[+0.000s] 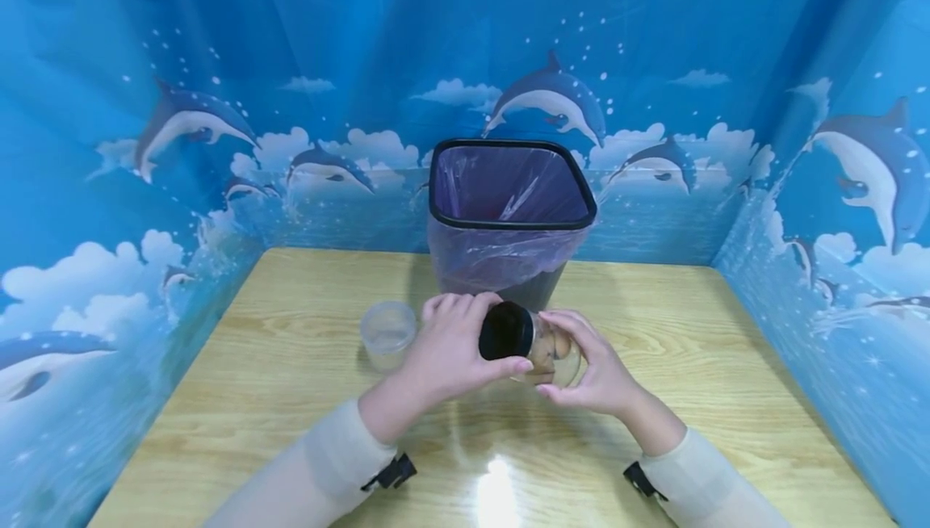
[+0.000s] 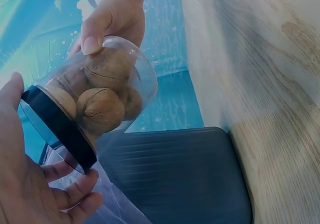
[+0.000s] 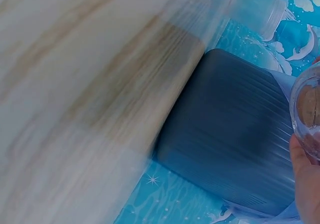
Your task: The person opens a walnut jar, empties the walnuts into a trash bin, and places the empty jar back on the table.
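Note:
A clear jar (image 1: 569,368) with several walnuts (image 2: 101,110) inside lies tilted on its side between both hands, in front of the bin. Its black-rimmed lid (image 1: 506,331) points left. My left hand (image 1: 452,349) grips the lid, thumb on the near side and fingers round the far side. The right hand (image 1: 597,373) holds the jar's body near its base, with its thumb against the clear wall in the left wrist view. Only the jar's base end and part of the right hand (image 3: 307,189) enter the right wrist view.
Just behind the jar stands a dark bin (image 2: 175,176) lined with a purple plastic bag (image 1: 487,257). A frosted clear cup (image 1: 387,334) is on the wooden table (image 1: 254,334), left of the left hand. Blue dolphin-print curtains (image 1: 363,52) enclose the back and sides.

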Motion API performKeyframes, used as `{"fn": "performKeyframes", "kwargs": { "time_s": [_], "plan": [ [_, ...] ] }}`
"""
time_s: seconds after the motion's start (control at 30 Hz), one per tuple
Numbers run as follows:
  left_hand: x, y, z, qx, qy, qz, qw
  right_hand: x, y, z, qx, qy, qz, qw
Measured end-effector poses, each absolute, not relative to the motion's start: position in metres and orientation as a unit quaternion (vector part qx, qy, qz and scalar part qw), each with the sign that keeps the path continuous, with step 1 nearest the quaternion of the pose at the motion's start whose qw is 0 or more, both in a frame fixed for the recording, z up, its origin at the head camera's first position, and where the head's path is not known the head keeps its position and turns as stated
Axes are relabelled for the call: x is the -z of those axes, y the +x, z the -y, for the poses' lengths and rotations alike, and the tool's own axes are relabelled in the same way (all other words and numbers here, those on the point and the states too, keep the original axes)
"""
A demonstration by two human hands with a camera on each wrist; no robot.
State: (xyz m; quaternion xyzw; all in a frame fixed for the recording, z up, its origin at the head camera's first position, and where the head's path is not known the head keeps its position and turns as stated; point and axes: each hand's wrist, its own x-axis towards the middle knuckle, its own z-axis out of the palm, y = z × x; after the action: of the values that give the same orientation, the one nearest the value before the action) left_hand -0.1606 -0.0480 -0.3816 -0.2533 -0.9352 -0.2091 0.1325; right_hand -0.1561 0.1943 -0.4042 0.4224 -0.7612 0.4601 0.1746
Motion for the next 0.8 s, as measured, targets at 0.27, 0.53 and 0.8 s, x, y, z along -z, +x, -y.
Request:
{"fn": "performKeyframes", "kwargs": {
  "time_s": [0.27,0.53,0.8],
  "plan": [
    [0.383,-0.168,0.061,0.223,-0.333,0.909,0.118,0.403,-0.156,-0.195,-0.460,0.418,0.765,0.169],
    [0.383,-0.183,0.068,0.238,-0.439,0.857,0.126,0.404,-0.159,-0.196,-0.461,0.432,0.756,0.168],
    [0.381,-0.185,0.068,0.233,-0.436,0.862,0.116,0.406,-0.160,-0.196,-0.458,0.438,0.756,0.165]
  ]
}}
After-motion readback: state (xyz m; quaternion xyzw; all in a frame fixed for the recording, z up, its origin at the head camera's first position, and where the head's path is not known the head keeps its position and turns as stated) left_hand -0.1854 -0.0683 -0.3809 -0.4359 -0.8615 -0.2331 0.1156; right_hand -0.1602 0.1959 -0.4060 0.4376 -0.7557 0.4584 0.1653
